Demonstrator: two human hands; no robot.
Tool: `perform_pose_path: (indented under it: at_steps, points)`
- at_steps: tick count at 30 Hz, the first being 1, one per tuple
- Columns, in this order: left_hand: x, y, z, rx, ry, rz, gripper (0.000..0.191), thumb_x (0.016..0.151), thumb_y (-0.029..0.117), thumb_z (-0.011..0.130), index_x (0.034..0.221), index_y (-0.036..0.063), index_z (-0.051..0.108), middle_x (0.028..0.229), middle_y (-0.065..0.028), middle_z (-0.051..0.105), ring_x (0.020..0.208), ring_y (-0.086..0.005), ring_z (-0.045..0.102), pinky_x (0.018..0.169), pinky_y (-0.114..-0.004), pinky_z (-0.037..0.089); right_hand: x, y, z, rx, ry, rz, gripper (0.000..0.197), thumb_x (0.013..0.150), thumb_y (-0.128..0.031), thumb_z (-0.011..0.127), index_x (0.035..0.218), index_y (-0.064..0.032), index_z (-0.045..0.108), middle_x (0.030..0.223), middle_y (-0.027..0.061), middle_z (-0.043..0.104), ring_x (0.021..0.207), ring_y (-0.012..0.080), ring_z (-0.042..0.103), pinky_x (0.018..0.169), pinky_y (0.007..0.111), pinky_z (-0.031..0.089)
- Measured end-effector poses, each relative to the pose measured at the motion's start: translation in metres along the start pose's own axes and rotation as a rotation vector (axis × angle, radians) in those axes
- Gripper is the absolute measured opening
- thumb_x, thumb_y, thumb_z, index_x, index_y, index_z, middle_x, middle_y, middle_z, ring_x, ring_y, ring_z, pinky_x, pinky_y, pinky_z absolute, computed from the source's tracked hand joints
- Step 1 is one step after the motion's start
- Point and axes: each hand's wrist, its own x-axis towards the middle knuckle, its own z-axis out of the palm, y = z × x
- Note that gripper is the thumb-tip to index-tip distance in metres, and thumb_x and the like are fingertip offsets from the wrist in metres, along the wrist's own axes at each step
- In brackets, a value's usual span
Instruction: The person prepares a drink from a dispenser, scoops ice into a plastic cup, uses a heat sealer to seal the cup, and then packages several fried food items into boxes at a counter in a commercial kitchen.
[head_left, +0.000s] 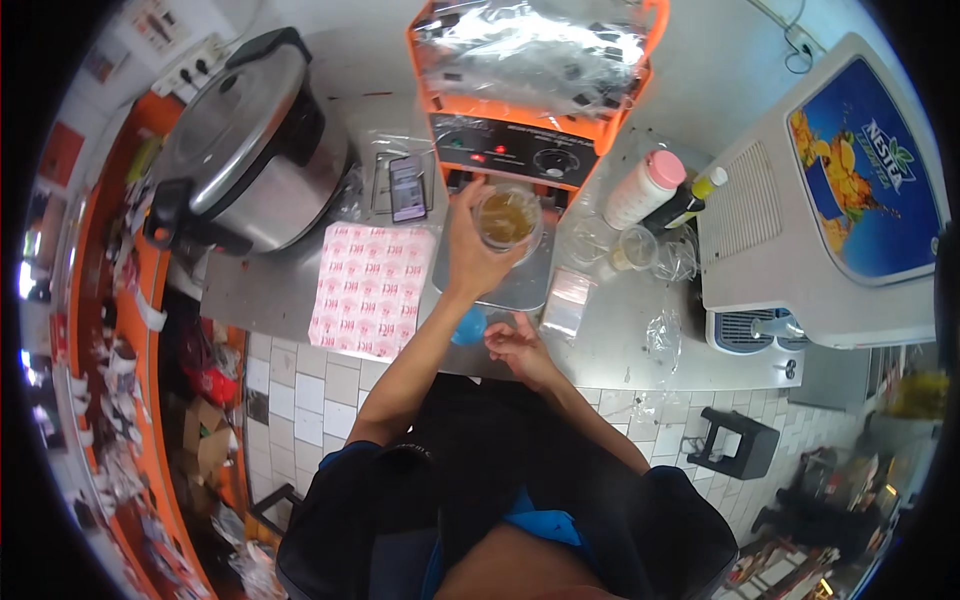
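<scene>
My left hand (478, 251) is wrapped around a clear plastic cup (510, 216) of amber-brown drink, its top facing me. The cup is just in front of an orange cup sealing machine (517, 150) with a black control panel and lit red lights. Beneath the cup lies the machine's grey metal base plate (517, 289). My right hand (519, 351) hovers near the counter's front edge with fingers loosely bent and apart, holding nothing. A round translucent blue object (469, 327) sits left of it, partly behind my left forearm.
A stack of printed paper sheets (371, 289), a phone (407, 189) and a large steel pot (255, 165) stand left. To the right are a plastic packet (568, 302), an empty cup (634, 249), a pink-capped bottle (645, 187), a dark bottle (682, 206) and a drink dispenser (825, 187).
</scene>
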Motion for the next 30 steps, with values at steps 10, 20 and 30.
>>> perform_pose_path:
  at_steps: [10,20,30]
  points:
    - [0.050,0.087,-0.091,0.191,-0.690,0.235,0.070,0.076,0.016,0.083,0.140,0.0075,0.054,0.135,-0.0190,0.062,0.126,-0.0342,0.060,0.107,-0.043,0.048,0.009,-0.004,0.013,-0.227,0.316,-0.118,0.023,0.100,-0.011,0.064,0.121,-0.0080,0.056,0.110,0.0044,0.068,0.098,0.0130,0.064,0.080,0.030,0.051]
    - [0.337,0.224,-0.027,0.983,-1.245,0.265,0.093,0.077,0.050,0.081,0.150,0.0049,0.044,0.141,-0.0230,0.058,0.128,-0.0376,0.055,0.112,-0.041,0.041,0.056,0.034,0.022,-0.271,0.581,-0.559,0.017,0.105,-0.013,0.056,0.116,-0.0014,0.061,0.098,0.0078,0.072,0.080,0.0142,0.069,0.065,0.028,0.054]
    - [0.223,0.203,-0.017,1.024,-0.569,0.962,0.093,0.064,0.037,0.089,0.138,-0.0022,0.049,0.125,-0.0197,0.065,0.120,-0.0333,0.063,0.094,-0.040,0.051,0.102,0.004,0.038,0.039,0.631,-0.753,0.021,0.103,-0.020,0.059,0.099,0.0002,0.060,0.082,0.0061,0.072,0.066,0.0116,0.067,0.057,0.027,0.050]
